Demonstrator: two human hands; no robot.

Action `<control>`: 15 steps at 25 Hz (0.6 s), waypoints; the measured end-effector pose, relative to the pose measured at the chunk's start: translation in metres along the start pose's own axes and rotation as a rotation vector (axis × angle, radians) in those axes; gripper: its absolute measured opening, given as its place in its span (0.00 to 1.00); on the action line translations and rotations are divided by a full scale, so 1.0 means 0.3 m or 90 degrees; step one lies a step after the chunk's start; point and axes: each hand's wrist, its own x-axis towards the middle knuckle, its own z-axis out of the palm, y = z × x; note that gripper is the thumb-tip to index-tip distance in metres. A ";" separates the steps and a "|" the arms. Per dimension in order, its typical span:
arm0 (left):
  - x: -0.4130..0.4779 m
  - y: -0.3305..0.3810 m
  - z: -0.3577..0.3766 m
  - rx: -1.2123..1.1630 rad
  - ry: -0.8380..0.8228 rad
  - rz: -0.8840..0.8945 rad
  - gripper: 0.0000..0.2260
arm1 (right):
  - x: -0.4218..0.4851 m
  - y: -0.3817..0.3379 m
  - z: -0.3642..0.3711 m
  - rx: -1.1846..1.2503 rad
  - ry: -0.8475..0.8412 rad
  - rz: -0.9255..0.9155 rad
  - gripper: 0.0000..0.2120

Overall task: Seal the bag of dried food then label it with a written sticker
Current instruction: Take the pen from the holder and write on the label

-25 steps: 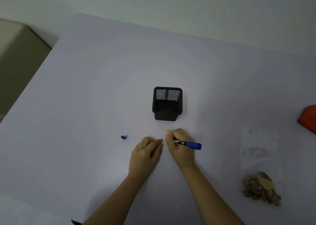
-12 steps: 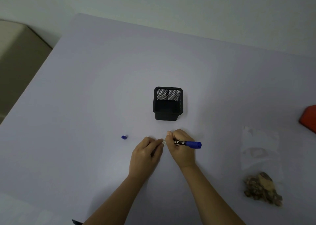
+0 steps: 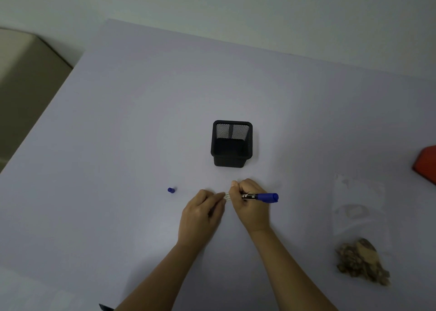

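While the left hand pinches the small sticker flat so it cannot slide, the right hand grips the blue marker, apparently writing, knuckles up, wrists close together. Well apart to the right, the bag of dried food lies on the table, unlabelled.

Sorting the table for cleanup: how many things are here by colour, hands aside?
Blue: 2, marker, cap
Black: 1, mesh holder
Red: 1, object at edge
Clear: 1, food bag
White: 1, sticker
Total: 6
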 end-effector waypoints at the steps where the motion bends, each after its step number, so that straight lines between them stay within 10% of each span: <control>1: 0.001 0.000 -0.002 0.002 -0.002 0.003 0.12 | 0.000 -0.003 0.000 -0.005 0.001 -0.009 0.18; 15: -0.001 -0.004 -0.009 -0.001 -0.004 0.007 0.12 | -0.004 0.007 0.013 0.005 0.018 -0.003 0.19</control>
